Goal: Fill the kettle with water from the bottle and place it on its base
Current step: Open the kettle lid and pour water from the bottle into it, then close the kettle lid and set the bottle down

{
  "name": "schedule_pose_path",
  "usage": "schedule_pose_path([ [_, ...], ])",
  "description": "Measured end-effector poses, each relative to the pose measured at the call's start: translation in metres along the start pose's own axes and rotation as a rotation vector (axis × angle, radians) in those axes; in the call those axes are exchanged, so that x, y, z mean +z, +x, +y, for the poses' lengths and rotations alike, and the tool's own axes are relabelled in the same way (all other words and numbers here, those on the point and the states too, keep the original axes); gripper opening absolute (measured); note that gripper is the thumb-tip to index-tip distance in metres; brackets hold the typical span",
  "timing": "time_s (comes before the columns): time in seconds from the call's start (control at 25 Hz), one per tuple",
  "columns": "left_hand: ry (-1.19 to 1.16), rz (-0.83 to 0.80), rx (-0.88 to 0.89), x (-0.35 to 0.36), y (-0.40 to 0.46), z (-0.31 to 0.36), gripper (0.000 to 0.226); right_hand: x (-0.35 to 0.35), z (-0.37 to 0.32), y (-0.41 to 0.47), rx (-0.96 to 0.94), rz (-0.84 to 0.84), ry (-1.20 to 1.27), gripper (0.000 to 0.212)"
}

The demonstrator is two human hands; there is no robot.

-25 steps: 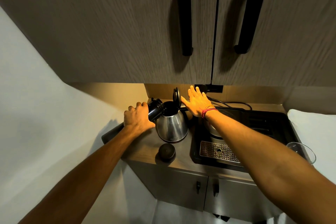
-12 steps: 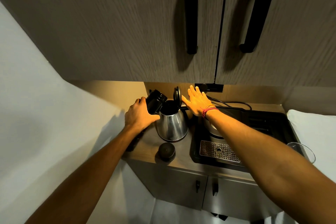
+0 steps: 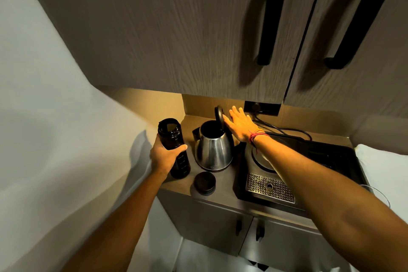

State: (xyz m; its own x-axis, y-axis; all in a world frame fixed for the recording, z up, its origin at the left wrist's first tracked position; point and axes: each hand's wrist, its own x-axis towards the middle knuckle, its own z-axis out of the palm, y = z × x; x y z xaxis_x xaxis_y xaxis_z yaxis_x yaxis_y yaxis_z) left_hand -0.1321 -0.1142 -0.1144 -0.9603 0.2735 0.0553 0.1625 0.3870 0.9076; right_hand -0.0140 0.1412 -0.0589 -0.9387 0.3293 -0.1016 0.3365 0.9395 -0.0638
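I see one steel kettle (image 3: 213,152) mid-counter, lid (image 3: 219,115) up. Left hand (image 3: 164,157) grips one upright bottle (image 3: 174,148) at nine o'clock near the counter edge; right hand (image 3: 241,125) flat, open, against the lid. One cap (image 3: 204,183) at six o'clock.

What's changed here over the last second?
The left hand has swung the bottle from tipped over the kettle back to upright, beside it on the counter, grip unchanged. The right hand stayed flat against the raised lid; kettle and cap stayed put.
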Motion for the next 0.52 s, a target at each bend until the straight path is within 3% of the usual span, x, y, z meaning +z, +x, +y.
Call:
schedule_pose_path([
  [0.08,-0.006,-0.019,-0.018,-0.001,0.003,-0.001,0.083,0.001,-0.013,0.006,0.047,0.009,0.080,0.060],
  [0.16,0.007,-0.047,-0.004,-0.005,0.005,-0.004,0.087,0.006,-0.027,0.013,0.138,0.010,0.195,0.072],
  [0.32,0.046,-0.049,0.055,-0.012,0.002,-0.001,0.107,0.017,-0.044,0.018,0.144,0.088,0.135,0.075],
  [0.4,0.098,0.138,0.230,-0.023,-0.005,0.018,0.112,0.014,-0.049,0.018,0.056,0.153,0.143,0.067],
  [0.48,0.204,0.294,0.577,-0.030,-0.016,0.043,0.094,0.016,-0.048,0.017,-0.006,0.198,0.166,0.061],
  [0.52,0.283,0.283,0.764,-0.028,-0.024,0.058,0.082,0.018,-0.046,0.015,-0.013,0.215,0.173,0.060],
])
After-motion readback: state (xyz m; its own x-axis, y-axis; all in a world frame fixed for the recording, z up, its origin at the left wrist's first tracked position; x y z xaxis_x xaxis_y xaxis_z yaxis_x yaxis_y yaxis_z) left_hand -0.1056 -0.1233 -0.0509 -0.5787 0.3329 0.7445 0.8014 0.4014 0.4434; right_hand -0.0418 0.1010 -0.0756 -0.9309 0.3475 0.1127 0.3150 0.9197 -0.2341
